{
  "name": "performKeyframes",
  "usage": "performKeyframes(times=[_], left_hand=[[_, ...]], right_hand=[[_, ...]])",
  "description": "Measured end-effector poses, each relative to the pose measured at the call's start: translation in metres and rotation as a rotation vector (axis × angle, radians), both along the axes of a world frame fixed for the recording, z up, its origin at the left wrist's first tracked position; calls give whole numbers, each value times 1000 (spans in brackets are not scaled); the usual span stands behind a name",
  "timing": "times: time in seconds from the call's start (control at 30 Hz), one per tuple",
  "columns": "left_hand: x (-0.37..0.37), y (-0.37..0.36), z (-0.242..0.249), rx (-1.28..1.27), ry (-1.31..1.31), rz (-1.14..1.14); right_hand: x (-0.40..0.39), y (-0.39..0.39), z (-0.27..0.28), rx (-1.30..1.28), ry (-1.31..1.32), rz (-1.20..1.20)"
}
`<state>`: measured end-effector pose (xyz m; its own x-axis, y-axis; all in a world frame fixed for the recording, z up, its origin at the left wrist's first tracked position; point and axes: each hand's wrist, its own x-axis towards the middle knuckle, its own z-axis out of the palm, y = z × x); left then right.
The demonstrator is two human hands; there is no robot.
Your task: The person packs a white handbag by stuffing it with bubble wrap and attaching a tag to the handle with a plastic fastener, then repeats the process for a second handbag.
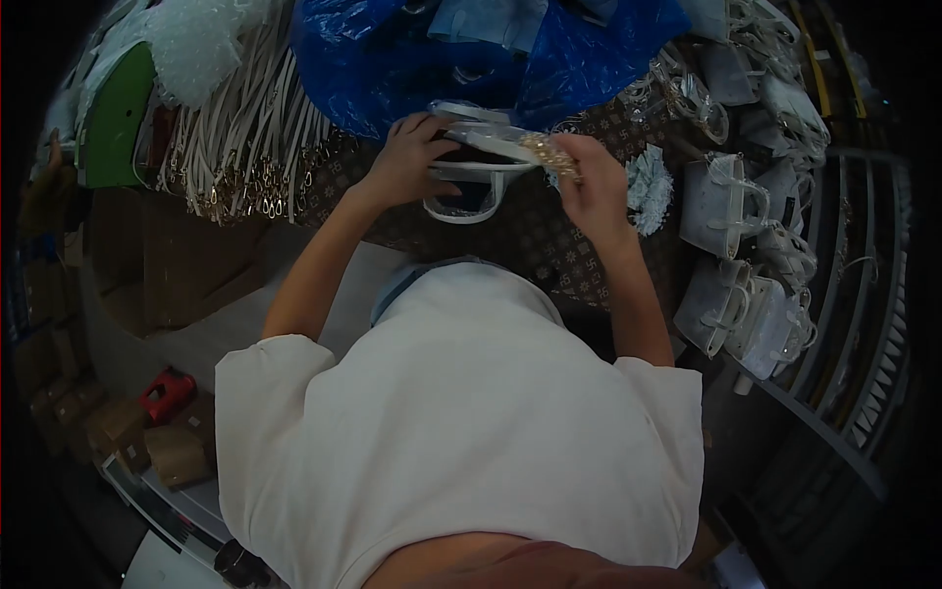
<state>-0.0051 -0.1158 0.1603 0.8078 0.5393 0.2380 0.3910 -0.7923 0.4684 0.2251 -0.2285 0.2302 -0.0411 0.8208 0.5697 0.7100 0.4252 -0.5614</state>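
A white handbag (466,218) with looped handles stands on the patterned table cover in front of me, its dark opening facing up. My left hand (410,162) grips the bag's left side, fingers at the far rim and thumb at the near one. At the bag's right end, my right hand (595,187) is closed on a gold chain (549,154), which seems to be wrapped in clear plastic. Part of the chain is hidden behind the fingers. Just beyond the bag lies a large blue plastic bag (392,69) with light-coloured pieces in it.
Many white straps with gold clasps (250,137) hang over the table edge at left, beside a green panel (116,118) and bubble wrap (196,49). Several white handbags (713,206) line the right side. A crumpled white bundle (649,191) lies nearer. Cardboard boxes (182,454) stand lower left.
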Motion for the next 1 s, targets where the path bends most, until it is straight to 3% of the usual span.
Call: performKeyframes(times=[0.13,0.2,0.23,0.3,0.33,0.47,0.53,0.63,0.67,0.97,1.0], left_hand=[[-6,5,-4,-64,7,-60],[-9,-4,0,-72,-13,-91],[-10,-13,3,-80,-32,-121],[-11,-41,-6,-99,-57,-153],[-13,-56,-12,-96,-89,-90],[-16,-74,-23,-110,-144,-24],[-15,-72,-24,-115,-162,-47],[-11,-63,-16,-99,-101,-128],[-10,-61,-14,-95,-91,-137],[-13,-55,-12,-131,-103,-158],[-12,-54,-13,-140,-82,-166]], right_hand=[[-23,17,-41,30,-174,141],[-32,15,-55,-478,-389,83],[-39,15,-54,-484,-391,76],[-57,11,-49,-877,-244,93],[-63,5,-63,-633,-50,161],[-81,-1,-78,-669,92,186],[-77,-2,-121,-717,606,299],[-37,-8,-276,-945,739,294],[-39,-9,-262,-938,742,265],[-66,24,-104,-1128,-873,437],[-68,24,-97,-1136,-883,436]])
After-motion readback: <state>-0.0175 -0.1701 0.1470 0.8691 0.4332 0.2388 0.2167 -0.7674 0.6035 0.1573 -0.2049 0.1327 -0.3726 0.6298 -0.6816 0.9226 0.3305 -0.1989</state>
